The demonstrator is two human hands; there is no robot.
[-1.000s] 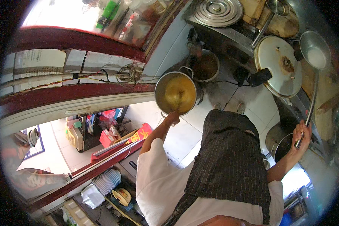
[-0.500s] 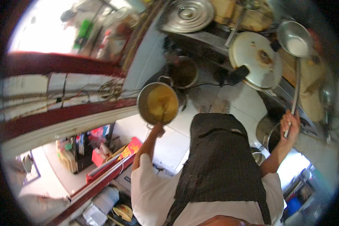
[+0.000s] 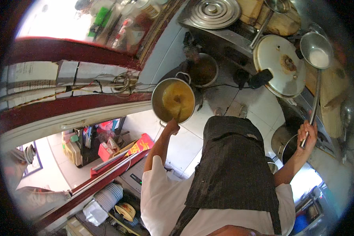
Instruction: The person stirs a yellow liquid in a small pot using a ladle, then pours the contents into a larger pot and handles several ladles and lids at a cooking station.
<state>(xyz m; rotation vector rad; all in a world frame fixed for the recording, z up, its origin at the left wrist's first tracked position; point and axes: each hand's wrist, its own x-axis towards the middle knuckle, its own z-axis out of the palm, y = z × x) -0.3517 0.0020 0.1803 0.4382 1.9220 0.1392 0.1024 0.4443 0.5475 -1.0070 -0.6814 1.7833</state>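
Observation:
My left hand [image 3: 172, 127] is closed around the handle of a stirring utensil [image 3: 179, 114]. Its lower end is hidden in the yellow liquid [image 3: 173, 95] of a deep metal pot [image 3: 156, 103] with loop handles. Off to the right, my right hand [image 3: 307, 135] grips a large metal ladle [image 3: 315, 96] near the end of its long handle. The ladle's wide bowl points away from me, beside a big round metal lid [image 3: 281, 78] with a brown-stained centre.
A darker pot [image 3: 208, 74] stands just beyond the yellow one. At the far edge a ridged lid [image 3: 212, 13] lies on a metal counter. Another large pot [image 3: 281, 141] is near my right forearm. To the left are stacked plates [image 3: 108, 196] and a red-framed ledge [image 3: 78, 108].
The whole view has shifted slightly, moving most things right. Both hands keep their grips; the utensil handle in the pot is tilted a little differently.

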